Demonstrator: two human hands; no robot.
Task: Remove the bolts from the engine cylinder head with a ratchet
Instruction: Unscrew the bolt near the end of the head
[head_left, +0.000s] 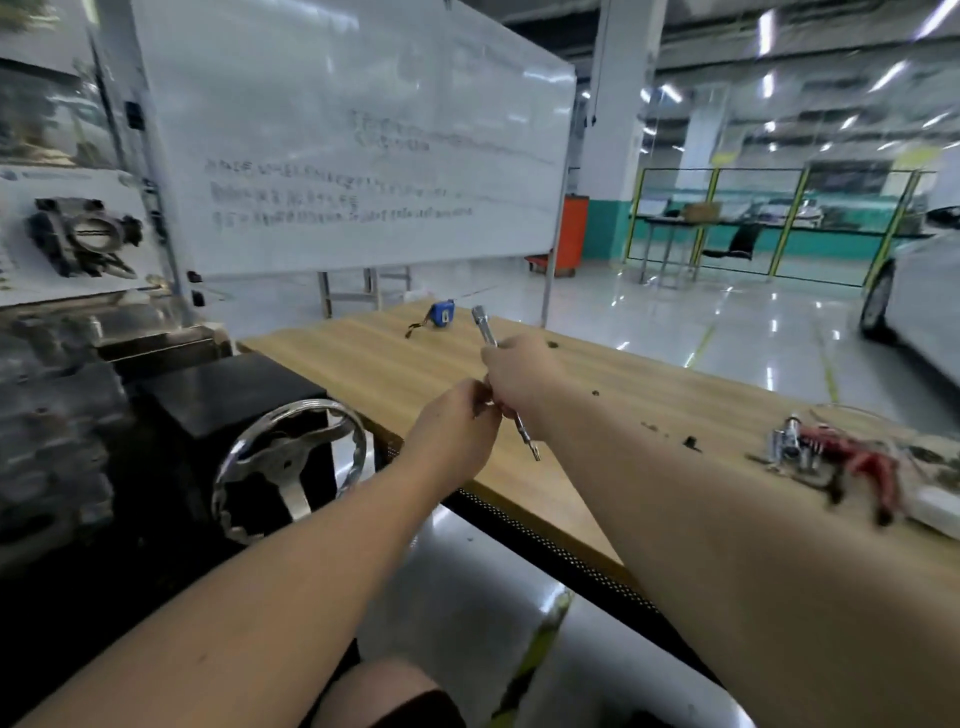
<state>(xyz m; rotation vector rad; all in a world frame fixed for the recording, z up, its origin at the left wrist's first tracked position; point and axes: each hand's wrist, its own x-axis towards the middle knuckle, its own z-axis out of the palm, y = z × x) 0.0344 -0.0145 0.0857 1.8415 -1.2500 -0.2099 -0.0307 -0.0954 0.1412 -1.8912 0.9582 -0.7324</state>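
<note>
My right hand (519, 371) grips a slim chrome ratchet (483, 325) by its middle, above the wooden table (597, 415). The handle end points up and away, and a thin shaft tip (530, 441) sticks out below my fist. My left hand (454, 431) pinches the tool right beside my right hand, with its fingers curled round the lower part. The engine (57, 415) sits blurred at the far left, and no bolts on it can be made out.
A chrome handwheel (291, 452) on a black stand is left of my arms. On the table lie a blue tape measure (441, 314), sockets (789, 447), red-handled pliers (862, 462) and small dark bits. A whiteboard (353, 135) stands behind; a white car (914, 291) at right.
</note>
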